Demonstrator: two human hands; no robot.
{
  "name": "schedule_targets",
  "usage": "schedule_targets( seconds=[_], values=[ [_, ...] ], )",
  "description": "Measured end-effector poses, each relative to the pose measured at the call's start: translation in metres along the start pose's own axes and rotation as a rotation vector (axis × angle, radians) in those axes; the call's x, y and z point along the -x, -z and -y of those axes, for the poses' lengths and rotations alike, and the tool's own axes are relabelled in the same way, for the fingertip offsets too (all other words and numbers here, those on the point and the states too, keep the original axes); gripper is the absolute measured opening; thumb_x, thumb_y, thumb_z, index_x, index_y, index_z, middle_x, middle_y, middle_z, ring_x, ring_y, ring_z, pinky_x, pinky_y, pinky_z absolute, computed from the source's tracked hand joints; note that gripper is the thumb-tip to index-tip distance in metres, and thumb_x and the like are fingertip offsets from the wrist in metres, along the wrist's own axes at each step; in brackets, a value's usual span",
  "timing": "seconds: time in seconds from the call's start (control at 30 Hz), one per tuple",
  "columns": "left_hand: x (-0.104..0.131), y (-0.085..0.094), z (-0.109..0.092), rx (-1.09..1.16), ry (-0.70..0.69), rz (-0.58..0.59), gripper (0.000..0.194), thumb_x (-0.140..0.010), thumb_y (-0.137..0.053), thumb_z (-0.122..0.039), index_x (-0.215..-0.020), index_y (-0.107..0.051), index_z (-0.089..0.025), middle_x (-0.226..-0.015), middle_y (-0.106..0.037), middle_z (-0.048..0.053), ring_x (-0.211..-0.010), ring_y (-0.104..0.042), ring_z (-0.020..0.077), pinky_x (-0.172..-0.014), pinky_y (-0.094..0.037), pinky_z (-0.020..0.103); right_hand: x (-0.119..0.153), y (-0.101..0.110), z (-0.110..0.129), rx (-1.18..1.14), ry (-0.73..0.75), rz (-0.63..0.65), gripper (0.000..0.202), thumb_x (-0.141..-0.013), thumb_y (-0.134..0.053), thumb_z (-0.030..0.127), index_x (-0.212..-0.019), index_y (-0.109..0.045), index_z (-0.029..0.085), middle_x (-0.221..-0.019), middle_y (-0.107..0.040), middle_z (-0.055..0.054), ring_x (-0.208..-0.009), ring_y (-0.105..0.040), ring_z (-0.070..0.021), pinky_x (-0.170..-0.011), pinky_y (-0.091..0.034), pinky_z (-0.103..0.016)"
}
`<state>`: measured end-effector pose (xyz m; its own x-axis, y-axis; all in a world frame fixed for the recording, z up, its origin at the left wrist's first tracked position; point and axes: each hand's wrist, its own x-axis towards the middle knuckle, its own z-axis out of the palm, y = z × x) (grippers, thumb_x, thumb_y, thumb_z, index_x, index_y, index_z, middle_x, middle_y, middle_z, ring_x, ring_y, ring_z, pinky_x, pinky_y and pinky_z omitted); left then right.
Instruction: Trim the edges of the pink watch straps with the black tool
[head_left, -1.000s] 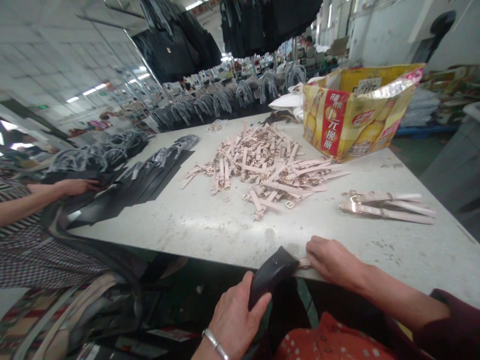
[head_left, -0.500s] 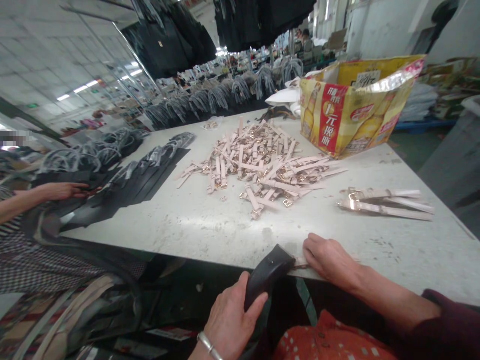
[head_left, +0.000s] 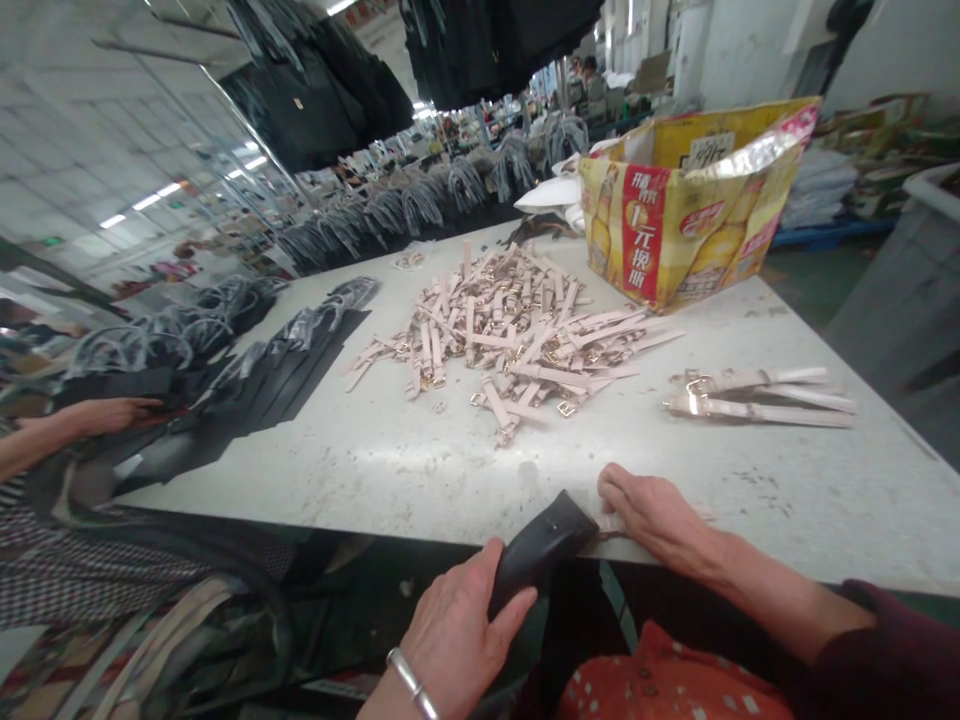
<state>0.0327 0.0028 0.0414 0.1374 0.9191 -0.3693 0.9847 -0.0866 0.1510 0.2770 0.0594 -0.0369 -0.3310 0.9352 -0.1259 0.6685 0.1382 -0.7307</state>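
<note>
My left hand (head_left: 465, 620), with a silver bangle at the wrist, is wrapped round a smooth black hand tool (head_left: 547, 540) with a broad, flat end; its exact kind does not show. The tool's end points to the right at the table's front edge. Beside it, my right hand (head_left: 652, 510) is closed on a pale pink strap (head_left: 611, 523), mostly hidden under the fingers. The strap's visible bit lies against the end of the tool. Farther in is a heap of pale pink buckle straps (head_left: 517, 310), with several more straps (head_left: 765, 395) laid together to the right.
A yellow carton (head_left: 690, 220) stands behind the heap on the white table (head_left: 360, 460). Dark bag pieces with wrapped handles (head_left: 300, 350) lie along the left. Another person's hand (head_left: 120, 412) is at those pieces. Black bags (head_left: 330, 100) hang overhead.
The camera view has shifted slightly, so the table things sit a little further left. The fingers of my right hand have straightened a little over the strap. My left hand keeps its hold.
</note>
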Motion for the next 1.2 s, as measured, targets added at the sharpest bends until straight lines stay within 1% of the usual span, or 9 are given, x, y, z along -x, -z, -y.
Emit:
schedule_targets(
  seconds=[0.1, 0.2, 0.33, 0.5, 0.6, 0.73, 0.83, 1.07, 1.2],
  values=[
    [-0.006, 0.01, -0.005, -0.025, -0.033, 0.045, 0.041, -0.084, -0.041, -0.049, -0.112, -0.052, -0.02, -0.091, -0.068, 0.007, -0.086, -0.063, 0.0221, -0.073, -0.043, 0.029, 0.005, 0.003, 0.005, -0.002, 0.015, -0.019, 0.01, -0.085, -0.04, 0.022, -0.089, -0.048, 0.02, -0.069, -0.059, 0.001, -0.058, -0.051, -0.0124, -0.057, -0.03, -0.023],
    [-0.012, 0.019, -0.012, -0.037, -0.04, 0.066, 0.038, -0.084, -0.042, -0.048, -0.107, -0.054, -0.021, -0.086, -0.067, 0.006, -0.08, -0.063, 0.0208, -0.067, -0.042, 0.026, 0.011, 0.003, 0.005, -0.035, 0.051, -0.021, 0.019, -0.072, -0.049, 0.017, -0.091, -0.048, 0.02, -0.064, -0.053, 0.004, -0.052, -0.045, -0.01, -0.053, -0.029, -0.022],
    [-0.017, 0.022, -0.018, -0.019, -0.036, 0.064, 0.038, -0.084, -0.041, -0.048, -0.107, -0.054, -0.02, -0.086, -0.067, 0.006, -0.077, -0.063, 0.0184, -0.063, -0.04, 0.023, 0.016, 0.0, -0.002, -0.105, 0.111, 0.014, 0.027, -0.066, -0.05, 0.013, -0.091, -0.047, 0.02, -0.056, -0.045, 0.007, -0.049, -0.042, -0.0091, -0.051, -0.029, -0.021],
    [-0.021, 0.019, -0.019, -0.002, 0.01, 0.053, 0.04, -0.085, -0.04, -0.048, -0.109, -0.052, -0.018, -0.087, -0.067, 0.007, -0.077, -0.063, 0.0186, -0.064, -0.039, 0.024, 0.016, -0.005, -0.009, -0.13, 0.139, -0.026, 0.03, -0.065, -0.049, 0.01, -0.092, -0.047, 0.02, -0.059, -0.046, 0.007, -0.051, -0.042, -0.0089, -0.051, -0.03, -0.02],
    [-0.016, 0.019, -0.01, 0.014, 0.027, 0.047, 0.039, -0.085, -0.039, -0.049, -0.106, -0.053, -0.019, -0.087, -0.067, 0.006, -0.081, -0.063, 0.0195, -0.069, -0.041, 0.025, 0.016, -0.006, -0.01, -0.149, 0.146, -0.031, 0.03, -0.065, -0.049, 0.01, -0.094, -0.048, 0.019, -0.065, -0.049, 0.005, -0.052, -0.043, -0.0085, -0.052, -0.031, -0.02],
    [-0.005, 0.02, 0.003, 0.017, 0.056, 0.084, 0.045, -0.084, -0.04, -0.05, -0.114, -0.051, -0.019, -0.091, -0.067, 0.007, -0.089, -0.062, 0.0213, -0.074, -0.042, 0.027, 0.016, -0.005, -0.009, -0.148, 0.163, -0.043, 0.031, -0.065, -0.049, 0.009, -0.095, -0.049, 0.018, -0.07, -0.053, 0.003, -0.053, -0.043, -0.0082, -0.053, -0.032, -0.02],
    [-0.004, 0.02, 0.003, 0.006, 0.061, 0.106, 0.046, -0.083, -0.041, -0.05, -0.116, -0.051, -0.019, -0.094, -0.067, 0.007, -0.092, -0.062, 0.0221, -0.075, -0.042, 0.028, 0.015, -0.005, -0.009, -0.148, 0.164, -0.045, 0.03, -0.066, -0.049, 0.009, -0.094, -0.051, 0.018, -0.072, -0.055, 0.002, -0.053, -0.043, -0.0082, -0.053, -0.032, -0.02],
    [-0.029, 0.016, -0.02, 0.028, 0.021, 0.047, 0.043, -0.085, -0.039, -0.046, -0.113, -0.052, -0.016, -0.094, -0.067, 0.008, -0.087, -0.063, 0.0197, -0.071, -0.043, 0.025, 0.013, -0.011, -0.01, -0.151, 0.157, -0.084, 0.037, -0.063, -0.048, 0.007, -0.098, -0.049, 0.019, -0.07, -0.055, 0.004, -0.053, -0.045, -0.0086, -0.052, -0.031, -0.02],
    [-0.036, 0.01, -0.011, 0.029, 0.021, 0.02, 0.042, -0.086, -0.036, -0.046, -0.113, -0.052, -0.017, -0.096, -0.068, 0.007, -0.089, -0.064, 0.0194, -0.074, -0.046, 0.026, 0.012, -0.015, -0.011, -0.184, 0.158, -0.081, 0.046, -0.061, -0.048, 0.006, -0.105, -0.046, 0.02, -0.077, -0.059, 0.003, -0.056, -0.049, -0.0087, -0.054, -0.033, -0.019]
  ],
)
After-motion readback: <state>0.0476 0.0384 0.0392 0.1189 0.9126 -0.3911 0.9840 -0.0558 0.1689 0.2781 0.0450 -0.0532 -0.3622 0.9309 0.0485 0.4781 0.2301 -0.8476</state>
